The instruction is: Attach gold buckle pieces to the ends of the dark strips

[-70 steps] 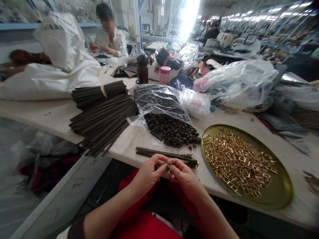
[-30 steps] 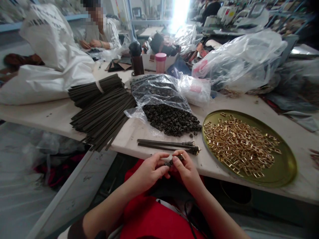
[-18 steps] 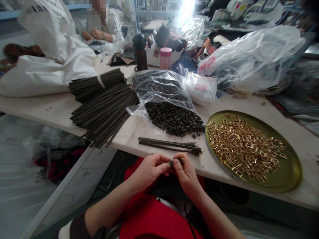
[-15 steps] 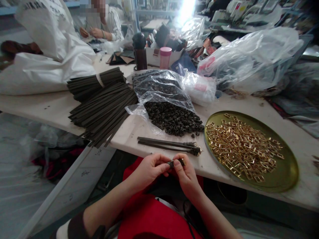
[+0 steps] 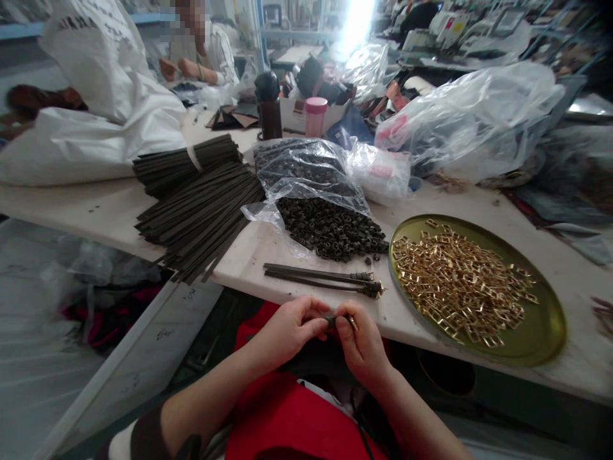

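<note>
Both hands meet just off the table's front edge, closed on one dark strap with a gold buckle (image 5: 353,322) at its right end. My left hand (image 5: 299,324) pinches the strap between thumb and fingers; my right hand (image 5: 360,338) grips it by the buckle. Most of the strap is hidden by the fingers. Just beyond them lie a few finished-looking dark straps (image 5: 311,275) with gold buckles. Behind these, small black loops (image 5: 330,230) spill from a clear plastic bag (image 5: 306,166). On the right, gold buckles (image 5: 460,281) are heaped on a round tray (image 5: 543,338).
Bundles of long dark strips (image 5: 201,211) lie at the left, overhanging the table (image 5: 258,246). A dark bottle (image 5: 269,108), a pink-lidded jar (image 5: 316,116) and large plastic bags (image 5: 469,121) stand behind. Across the table sits another person (image 5: 211,54).
My fingers have shifted slightly on the strap, and the right thumb now covers more of it near the buckle. The view has tilted a little; things on the table stay put.
</note>
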Available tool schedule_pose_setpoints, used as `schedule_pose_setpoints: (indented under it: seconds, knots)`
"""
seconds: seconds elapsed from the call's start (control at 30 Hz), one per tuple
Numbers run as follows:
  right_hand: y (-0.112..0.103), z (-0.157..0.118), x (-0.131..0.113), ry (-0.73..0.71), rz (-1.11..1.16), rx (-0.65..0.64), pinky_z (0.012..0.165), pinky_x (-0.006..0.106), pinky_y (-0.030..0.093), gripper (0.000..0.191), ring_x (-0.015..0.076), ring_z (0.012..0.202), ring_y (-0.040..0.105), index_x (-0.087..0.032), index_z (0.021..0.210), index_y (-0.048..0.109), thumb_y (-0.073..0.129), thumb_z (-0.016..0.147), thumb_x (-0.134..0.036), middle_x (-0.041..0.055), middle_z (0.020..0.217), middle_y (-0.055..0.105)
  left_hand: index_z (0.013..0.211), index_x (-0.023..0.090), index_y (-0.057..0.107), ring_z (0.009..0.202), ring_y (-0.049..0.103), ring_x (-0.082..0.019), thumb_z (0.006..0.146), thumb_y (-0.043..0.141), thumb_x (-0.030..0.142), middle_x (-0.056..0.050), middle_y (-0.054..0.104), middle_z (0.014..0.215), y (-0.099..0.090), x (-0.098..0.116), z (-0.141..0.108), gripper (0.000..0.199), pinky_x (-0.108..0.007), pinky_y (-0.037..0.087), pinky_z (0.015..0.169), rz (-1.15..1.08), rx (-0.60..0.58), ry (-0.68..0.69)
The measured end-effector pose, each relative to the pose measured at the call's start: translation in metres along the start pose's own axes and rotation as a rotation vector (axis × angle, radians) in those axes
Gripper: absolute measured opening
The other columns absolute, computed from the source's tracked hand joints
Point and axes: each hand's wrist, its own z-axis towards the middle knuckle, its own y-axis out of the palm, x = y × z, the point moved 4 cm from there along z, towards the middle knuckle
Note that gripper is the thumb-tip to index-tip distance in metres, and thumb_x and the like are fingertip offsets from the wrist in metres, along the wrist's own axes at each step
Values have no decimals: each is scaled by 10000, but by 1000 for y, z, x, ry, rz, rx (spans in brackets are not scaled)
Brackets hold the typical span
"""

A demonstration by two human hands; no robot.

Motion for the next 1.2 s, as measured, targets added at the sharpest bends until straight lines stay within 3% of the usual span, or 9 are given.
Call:
schedule_pose_setpoints:
  seconds: [0.13,0.27,0.53,0.7,0.87,1.03,1.2]
  knots:
    - [-2,1,-5,-93,-45,33,577,271,386,73,143,629,471,-212,881,436,387,869,-161,4,716,487,744,145,556,493,518,-91,830,450,325,18,578,599,-2,1,-2,226,-193,386,474,172,-127,-101]
    - [-2,2,-6,-103,-44,25,589,277,393,76,146,645,481,-212,881,440,388,865,-159,11,727,497,613,155,535,476,441,-76,851,417,346,35,509,536,-4,12,-6,327,-180,305,448,385,-84,8]
    - [-3,3,3,-50,66,-21,618,282,394,124,152,684,496,-202,902,474,361,896,-251,20,758,518,604,150,534,481,433,-83,859,398,391,37,494,528,2,8,5,377,-195,298,472,434,-92,22]
    - [-8,7,12,173,325,-37,604,276,373,397,153,668,475,-201,1014,533,231,922,-442,12,723,503,683,150,579,574,475,-111,862,404,374,17,556,616,-10,14,4,336,-210,315,521,549,-42,66]
    - [-1,4,15,375,473,-79,542,246,329,300,124,587,431,-199,927,543,359,903,-434,-22,632,450,755,152,626,641,527,-128,867,400,356,-2,624,714,-8,19,-2,324,-218,348,576,557,-40,82]
    - [3,-4,16,433,596,-75,558,249,333,311,127,599,422,-194,934,534,370,893,-455,-21,637,442,845,153,634,724,569,-146,841,421,301,-13,656,800,-4,24,-6,259,-218,380,623,544,-33,102]
    - [4,-6,12,453,628,-92,589,248,354,259,122,635,435,-208,982,520,458,863,-431,-20,687,462,785,150,605,668,546,-130,824,429,273,6,617,715,-6,25,-11,218,-208,377,594,529,14,117]
